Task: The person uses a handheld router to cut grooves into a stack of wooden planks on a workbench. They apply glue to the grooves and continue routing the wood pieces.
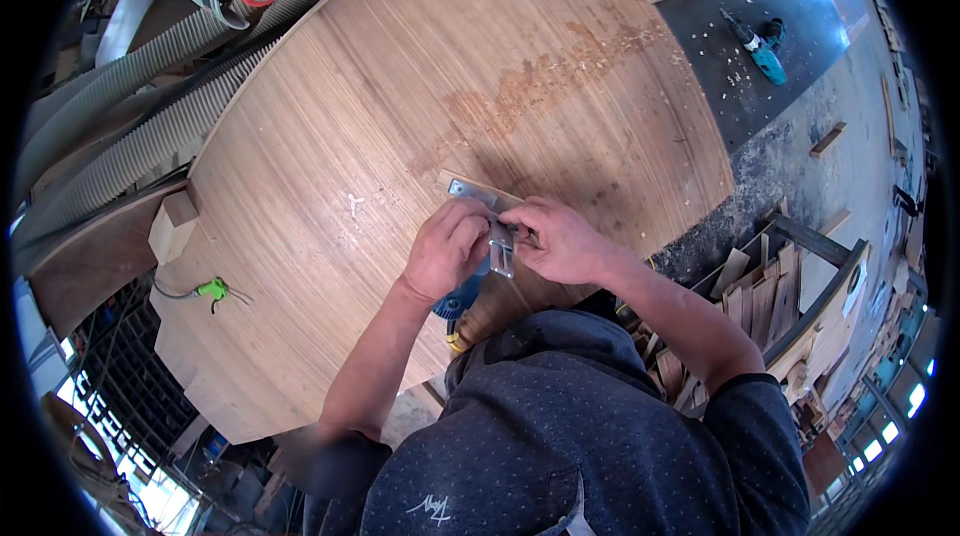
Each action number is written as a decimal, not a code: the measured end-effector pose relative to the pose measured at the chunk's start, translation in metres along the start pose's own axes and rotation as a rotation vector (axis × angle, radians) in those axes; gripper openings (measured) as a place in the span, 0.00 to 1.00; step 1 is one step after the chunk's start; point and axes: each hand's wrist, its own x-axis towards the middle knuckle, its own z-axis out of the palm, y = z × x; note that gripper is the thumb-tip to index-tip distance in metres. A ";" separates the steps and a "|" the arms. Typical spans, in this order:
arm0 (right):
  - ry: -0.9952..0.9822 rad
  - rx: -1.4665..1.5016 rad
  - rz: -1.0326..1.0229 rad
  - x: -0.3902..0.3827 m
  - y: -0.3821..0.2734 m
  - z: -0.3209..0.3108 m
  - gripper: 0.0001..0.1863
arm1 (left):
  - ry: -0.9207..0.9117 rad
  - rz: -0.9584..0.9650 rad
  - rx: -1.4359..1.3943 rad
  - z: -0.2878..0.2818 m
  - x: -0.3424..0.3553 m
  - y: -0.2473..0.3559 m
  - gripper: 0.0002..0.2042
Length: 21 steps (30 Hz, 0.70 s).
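Note:
A blue corded power tool (456,303) lies on the wood-grained sheet (330,126) close to my body, partly covered by my left hand (448,248). On it sits a silver metal bracket (502,258), whose flat plate points away from me. The fingers of my left hand are closed on this bracket from the left. Across from it, my right hand (562,239) pinches at the bracket's right side; whatever lies between its fingertips is hidden. Just beyond the fingers, a thin wood strip (507,198) shows beside the metal plate.
Sawdust (540,81) is scattered over the sheet's far part. A green-ended cord (213,289) and a wood block (173,226) are at left. Ribbed hoses (150,66) run along the far left. A teal cordless drill (765,58) lies far right; wood offcuts (765,296) fill a rack nearer.

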 end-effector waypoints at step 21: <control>0.216 -0.130 -0.160 -0.007 0.019 0.032 0.17 | 0.344 -0.156 -0.034 0.045 -0.034 0.016 0.12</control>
